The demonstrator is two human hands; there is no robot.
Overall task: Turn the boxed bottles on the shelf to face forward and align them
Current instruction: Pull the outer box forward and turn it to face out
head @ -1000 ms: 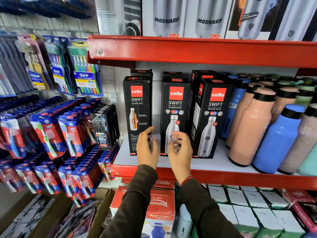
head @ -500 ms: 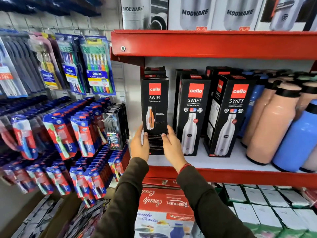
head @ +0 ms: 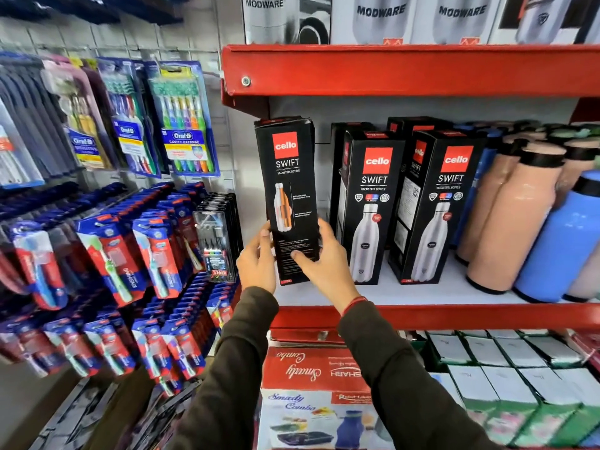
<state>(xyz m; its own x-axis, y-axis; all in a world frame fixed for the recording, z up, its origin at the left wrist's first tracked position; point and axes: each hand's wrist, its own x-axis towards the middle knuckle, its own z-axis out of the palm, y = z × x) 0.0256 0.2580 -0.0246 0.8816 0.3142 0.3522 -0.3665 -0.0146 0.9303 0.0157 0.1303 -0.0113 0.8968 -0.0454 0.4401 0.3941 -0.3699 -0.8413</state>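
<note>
Nearest to us were our own two sleeves, rising toward the leftmost cello Swift box (head: 287, 203), which we take as our landmark. Our left hand (head: 258, 263) lay against that box's lower left edge, fingers loosely curled round the side; our right hand (head: 319, 258) pressed the lower right edge, thumb across the front panel. Both hands were part-closed on the carton — a two-sided clasp low down, not a full wrap.

The box stood with its long axis nearly upright, its top leaning a little to the left, and its foot looked to be at or just above the white shelf (head: 422, 292); whether it was touching we could not tell. The panel turned to us showed an orange cutaway bottle and small print, which we judged to be a side or back face rather than the front. Neither hand was clearly the nearer; they sat level, one on each side.

To the right of the landmark, with a gap between, stood the middle Swift box (head: 373, 206) and beyond it the right Swift box (head: 444, 206), both showing steel-bottle fronts, though angled so that their left sides showed too. More black cartons stood behind them. Further right were loose peach bottles (head: 519, 222) and a blue bottle (head: 565, 241).

We reckoned the coming move turned on that upright axis — a twist about it, then a nudge right to close the gap.
</note>
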